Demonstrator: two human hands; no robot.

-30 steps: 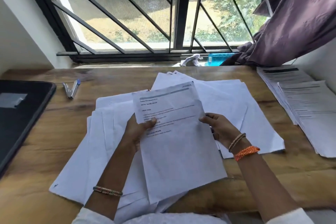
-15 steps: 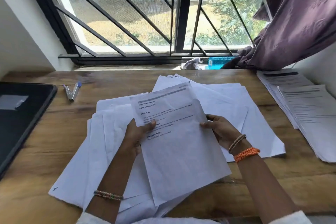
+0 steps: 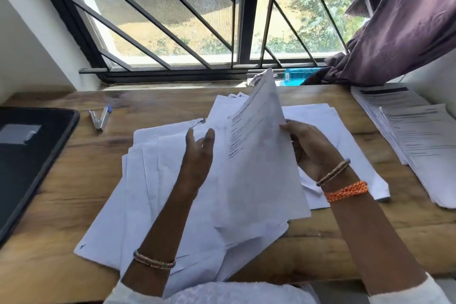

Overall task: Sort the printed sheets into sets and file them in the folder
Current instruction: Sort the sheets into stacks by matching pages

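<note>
A printed sheet (image 3: 259,155) stands tilted up on its edge over the middle of the desk, its printed face turned left. My right hand (image 3: 311,148) grips its right edge. My left hand (image 3: 197,153) hovers just left of the sheet with fingers straight, apart from it. Under both hands lies a loose spread of white sheets (image 3: 153,192), mostly blank side up. Two sorted stacks of printed sheets (image 3: 414,140) lie at the right edge of the desk. The black folder (image 3: 27,163) lies shut at the left.
A stapler (image 3: 100,118) lies on the wooden desk (image 3: 74,266) between folder and papers. Behind the desk is a barred window (image 3: 197,20). A purple curtain (image 3: 407,20) hangs at the right, with a blue object (image 3: 296,76) on the sill.
My left hand has let go of the sheet and opened. My right hand has swung the sheet up onto its edge and toward the right.
</note>
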